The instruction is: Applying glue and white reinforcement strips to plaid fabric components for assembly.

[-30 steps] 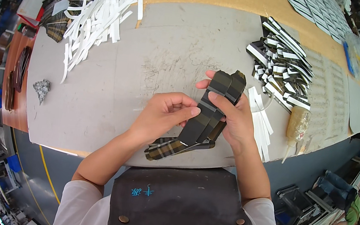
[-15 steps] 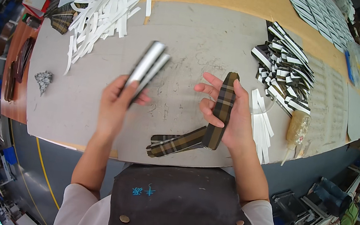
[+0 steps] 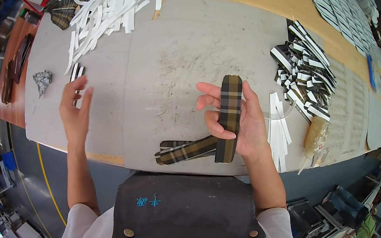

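Observation:
My left hand (image 3: 75, 115) is at the left of the table, thumb and fingers apart. Just beyond its fingertips, and partly hidden by them, lie black strips with white faces (image 3: 77, 72). In my right hand (image 3: 254, 133), near the middle, a brown and black plaid fabric strip (image 3: 230, 107) stands lengthwise across the fingers, its plaid side up; whether it is one layer or several I cannot tell. Below that hand, a few more plaid strips (image 3: 188, 152) lie fanned out near the table's front edge, partly covered by the held one.
Loose white strips (image 3: 110, 13) are heaped at the far left, beside plaid fabric pieces (image 3: 64, 13). A crumpled grey lump (image 3: 42, 81) sits farther left. Right of my right hand are white strips (image 3: 275, 126), a pile of black-and-white strips (image 3: 304, 71) and a nozzled yellowish bottle (image 3: 315, 136).
My left hand has moved left and set the white-faced strips down on the table, letting go of them. My right hand has shifted slightly left, still holding the plaid strip.

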Demonstrator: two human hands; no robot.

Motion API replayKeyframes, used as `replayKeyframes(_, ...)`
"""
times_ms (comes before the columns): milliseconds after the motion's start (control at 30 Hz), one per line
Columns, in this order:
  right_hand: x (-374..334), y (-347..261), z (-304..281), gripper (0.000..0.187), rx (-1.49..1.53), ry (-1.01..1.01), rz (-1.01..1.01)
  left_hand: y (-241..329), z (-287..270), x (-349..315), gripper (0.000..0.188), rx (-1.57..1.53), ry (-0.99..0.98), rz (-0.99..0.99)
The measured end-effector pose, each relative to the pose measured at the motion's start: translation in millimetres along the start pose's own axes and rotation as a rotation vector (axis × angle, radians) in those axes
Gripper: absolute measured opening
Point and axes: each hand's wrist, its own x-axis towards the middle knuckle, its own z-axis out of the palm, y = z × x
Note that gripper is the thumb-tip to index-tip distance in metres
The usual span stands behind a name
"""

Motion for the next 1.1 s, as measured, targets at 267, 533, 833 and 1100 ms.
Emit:
replayKeyframes(267, -5.2, 2.6, 7.6, 0.071, 0.029, -0.029, 0.010, 98.4, 70.8, -15.3, 0.016, -0.586, -0.502, 0.060)
replayKeyframes(533, -7.2, 4.5, 9.4, 0.064, 0.006, -0.015, 0.109, 128.2, 104.9, -9.9, 0.010, -0.752, -0.613, -0.031)
replayKeyframes(833, -4.5, 9.6, -0.6, 0.057, 0.061, 0.030, 0.158, 123.4, 100.1, -4.7, 0.006, -0.688, -0.508, 0.046)
replayKeyframes(1100, -6.7, 7.7, -5.5, 0.046, 0.065, 0.276, 0.211, 108.2, 65.3, 6.4, 0.009, -0.971, -0.809, 0.380)
